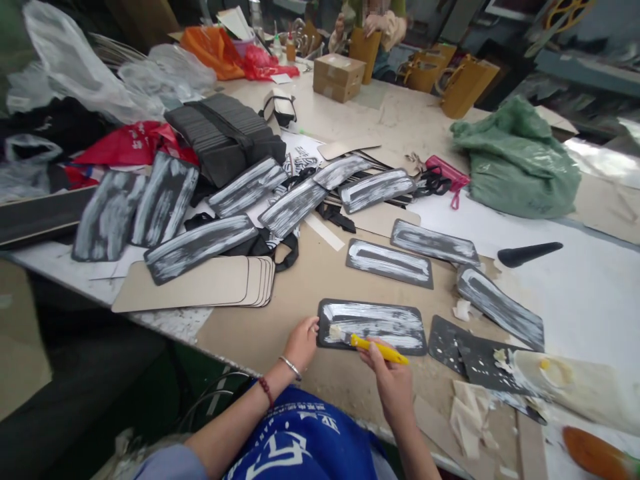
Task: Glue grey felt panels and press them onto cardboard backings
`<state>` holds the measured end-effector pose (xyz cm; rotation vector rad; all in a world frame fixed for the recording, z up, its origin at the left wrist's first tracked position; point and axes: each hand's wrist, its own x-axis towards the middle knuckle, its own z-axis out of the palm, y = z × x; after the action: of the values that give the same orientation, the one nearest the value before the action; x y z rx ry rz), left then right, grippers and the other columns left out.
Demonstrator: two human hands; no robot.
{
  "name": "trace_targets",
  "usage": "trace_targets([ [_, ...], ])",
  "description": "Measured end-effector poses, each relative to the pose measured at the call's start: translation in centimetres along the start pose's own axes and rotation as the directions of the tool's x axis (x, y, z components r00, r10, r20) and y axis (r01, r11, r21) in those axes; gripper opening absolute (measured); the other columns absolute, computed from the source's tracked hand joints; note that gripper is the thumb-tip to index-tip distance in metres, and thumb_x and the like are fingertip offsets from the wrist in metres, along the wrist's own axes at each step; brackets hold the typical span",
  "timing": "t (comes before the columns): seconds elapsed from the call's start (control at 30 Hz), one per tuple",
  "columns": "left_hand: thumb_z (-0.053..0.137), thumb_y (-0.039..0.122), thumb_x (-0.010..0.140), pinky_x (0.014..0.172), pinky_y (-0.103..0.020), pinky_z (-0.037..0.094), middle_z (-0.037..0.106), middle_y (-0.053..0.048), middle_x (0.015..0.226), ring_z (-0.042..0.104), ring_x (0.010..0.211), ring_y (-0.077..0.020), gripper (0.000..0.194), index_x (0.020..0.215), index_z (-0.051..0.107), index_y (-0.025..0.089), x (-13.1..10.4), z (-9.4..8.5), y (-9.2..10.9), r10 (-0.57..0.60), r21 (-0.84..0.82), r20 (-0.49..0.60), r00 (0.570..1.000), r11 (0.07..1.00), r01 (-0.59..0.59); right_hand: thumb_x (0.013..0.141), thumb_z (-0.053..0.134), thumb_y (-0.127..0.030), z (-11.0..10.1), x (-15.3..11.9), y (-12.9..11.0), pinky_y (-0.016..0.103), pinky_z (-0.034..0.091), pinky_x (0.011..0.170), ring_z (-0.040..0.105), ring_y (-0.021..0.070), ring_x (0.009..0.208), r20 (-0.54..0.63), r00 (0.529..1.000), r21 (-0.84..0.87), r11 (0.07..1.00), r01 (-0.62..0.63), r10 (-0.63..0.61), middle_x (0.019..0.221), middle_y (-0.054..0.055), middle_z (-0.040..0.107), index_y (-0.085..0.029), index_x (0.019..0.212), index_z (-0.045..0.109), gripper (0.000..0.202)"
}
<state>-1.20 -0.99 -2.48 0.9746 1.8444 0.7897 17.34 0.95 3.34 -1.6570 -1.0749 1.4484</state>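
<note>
Flat in front of me lies a black rounded-corner panel (400, 328) streaked with white paste. My right hand (390, 377) is closed round the yellow handle of a paintbrush (377, 348). Its bristles rest on the left part of the panel. At the panel's left edge, my left hand (301, 347) pinches the rim with fingertips partly hidden. Another streaked panel (390, 263) lies just beyond, and a stack of beige panels (195, 283) is to the left. On the right is a paste-smeared dark board (470, 353).
Several more streaked panels lie behind, some leaning on a black strapped bundle (225, 133). A green plastic bag (517, 160) and a black tapered object (530, 253) are at right. A cardboard box (339, 77) stands farther back, near another person (383, 33).
</note>
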Motion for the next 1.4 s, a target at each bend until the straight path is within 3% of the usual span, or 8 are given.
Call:
trace_targets([
  [0.1, 0.035, 0.009, 0.076, 0.073, -0.028, 0.050, 0.066, -0.009, 0.087, 0.061, 0.078, -0.0146, 0.036, 0.102, 0.060, 0.012, 0.5, 0.3, -0.2, -0.041, 0.008, 0.008, 0.999, 0.999, 0.041, 0.059, 0.069, -0.050, 1.3, 0.7, 1.5, 0.040, 0.054, 0.077, 0.065, 0.0260, 0.079, 0.007, 0.993, 0.160, 0.980, -0.117, 0.117, 0.084, 0.009, 0.068, -0.013, 0.088, 0.062, 0.048],
  [0.27, 0.038, 0.007, 0.075, 0.075, -0.027, 0.048, 0.065, -0.011, 0.092, 0.060, 0.082, -0.0153, 0.033, 0.097, 0.062, 0.010, 0.9, 0.4, 0.2, -0.049, 0.035, 0.007, 0.999, 0.998, 0.048, 0.056, 0.073, -0.048, 1.0, 1.4, 2.5, 0.039, 0.054, 0.076, 0.066, 0.0253, 0.077, 0.000, 0.977, 0.269, 0.941, -0.205, 0.213, 0.079, 0.007, 0.069, -0.012, 0.087, 0.062, 0.048],
  [0.6, 0.040, 0.005, 0.075, 0.083, -0.028, 0.044, 0.061, -0.007, 0.088, 0.055, 0.086, -0.0152, 0.026, 0.085, 0.062, 0.014, 1.0, -0.2, 1.3, 0.025, 0.134, -0.018, 1.000, 0.991, -0.023, 0.050, 0.077, -0.047, 1.0, 1.4, 2.2, 0.033, 0.056, 0.071, 0.066, 0.0238, 0.075, -0.008, 0.965, 0.324, 0.913, -0.247, 0.263, 0.077, 0.006, 0.069, -0.012, 0.084, 0.064, 0.050],
  [0.83, 0.038, 0.004, 0.076, 0.092, -0.030, 0.041, 0.060, -0.011, 0.107, 0.055, 0.099, -0.0171, 0.044, 0.116, 0.053, 0.014, 3.4, -0.2, 2.3, 0.091, 0.229, -0.011, 0.996, 0.970, -0.086, 0.051, 0.076, -0.047, 1.0, 1.4, 2.5, 0.030, 0.056, 0.069, 0.066, 0.0234, 0.076, -0.004, 0.965, 0.346, 0.906, -0.245, 0.262, 0.077, 0.005, 0.069, -0.012, 0.086, 0.063, 0.051],
  [1.0, 0.036, 0.003, 0.076, 0.094, -0.030, 0.040, 0.060, -0.013, 0.107, 0.055, 0.101, -0.0185, 0.041, 0.110, 0.059, 0.011, 4.5, -0.6, 2.5, 0.133, 0.291, 0.038, 0.990, 0.947, -0.139, 0.051, 0.076, -0.048, 1.1, 1.2, 2.4, 0.030, 0.056, 0.070, 0.066, 0.0238, 0.077, 0.005, 0.960, 0.362, 0.895, -0.262, 0.279, 0.076, 0.006, 0.069, -0.012, 0.085, 0.063, 0.051],
  [1.23, 0.038, 0.003, 0.076, 0.090, -0.027, 0.042, 0.059, -0.009, 0.101, 0.055, 0.095, -0.0147, 0.041, 0.109, 0.058, 0.016, 4.1, -1.4, 2.6, 0.203, 0.333, 0.103, 0.974, 0.915, -0.226, 0.052, 0.075, -0.047, 1.2, 1.1, 2.6, 0.034, 0.054, 0.075, 0.066, 0.0248, 0.078, 0.003, 0.959, 0.372, 0.889, -0.265, 0.285, 0.077, 0.007, 0.069, -0.011, 0.087, 0.062, 0.052],
  [1.4, 0.040, 0.005, 0.076, 0.089, -0.028, 0.042, 0.061, -0.008, 0.094, 0.054, 0.093, -0.0153, 0.029, 0.091, 0.063, 0.014, 5.3, -1.3, 3.5, 0.189, 0.338, 0.075, 0.979, 0.919, -0.203, 0.051, 0.075, -0.049, 1.2, 1.1, 2.8, 0.034, 0.054, 0.073, 0.066, 0.0247, 0.077, -0.016, 0.959, 0.371, 0.892, -0.259, 0.285, 0.076, 0.007, 0.069, -0.012, 0.087, 0.062, 0.054],
])
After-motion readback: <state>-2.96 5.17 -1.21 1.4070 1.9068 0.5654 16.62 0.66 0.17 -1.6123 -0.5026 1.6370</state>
